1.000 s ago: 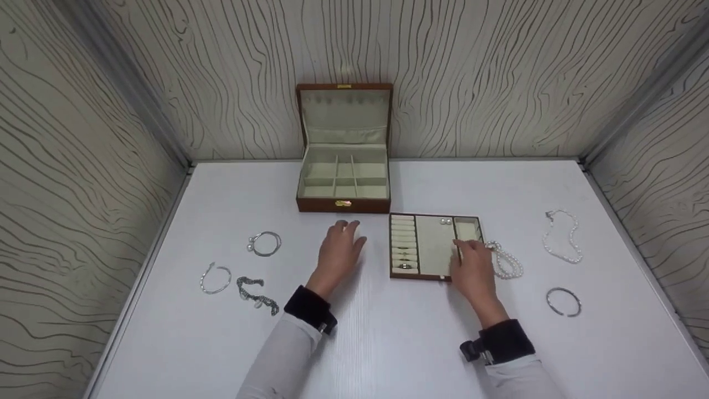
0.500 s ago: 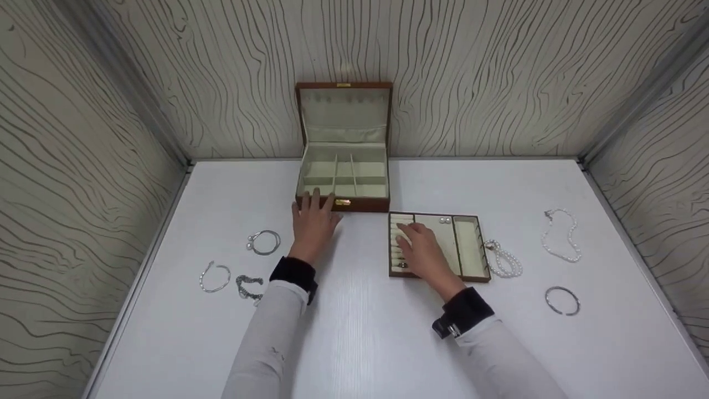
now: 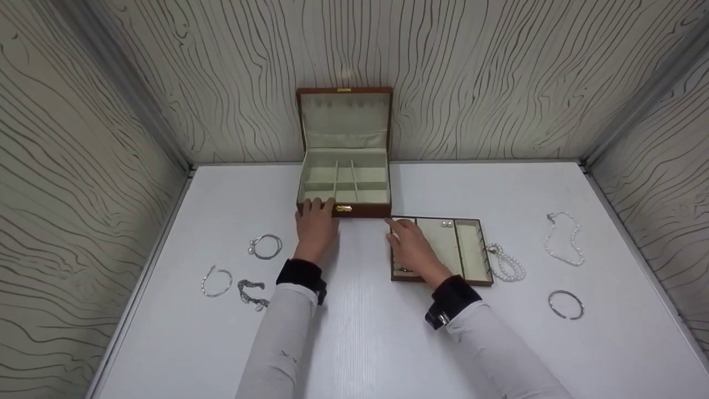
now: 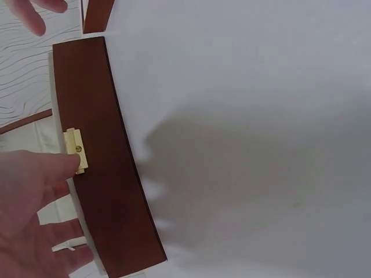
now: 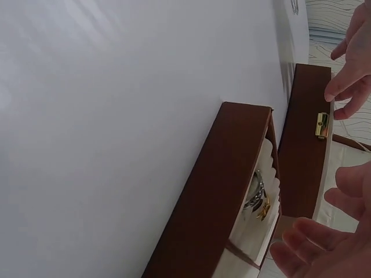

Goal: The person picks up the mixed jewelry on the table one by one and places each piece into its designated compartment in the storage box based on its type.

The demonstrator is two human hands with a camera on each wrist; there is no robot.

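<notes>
Looks like the left hand (image 3: pixel 317 230) pinches the front wall of the jewelry box (image 3: pixel 365 210), probably to steady it, while the right hand (image 3: pixel 412 246), fingers loose, holds nothing above the nearby tray (image 3: pixel 446 249).

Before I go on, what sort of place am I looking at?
Likely a walled work booth: wood-grain-patterned panels stand around a white table on three sides, and an open jewelry box sits on it.

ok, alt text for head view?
A person's left hand is at the front edge of an open jewelry box, right hand over the left part of a tray. On the white table, silver bracelets lie left, pearl strands and a bangle right.
</notes>
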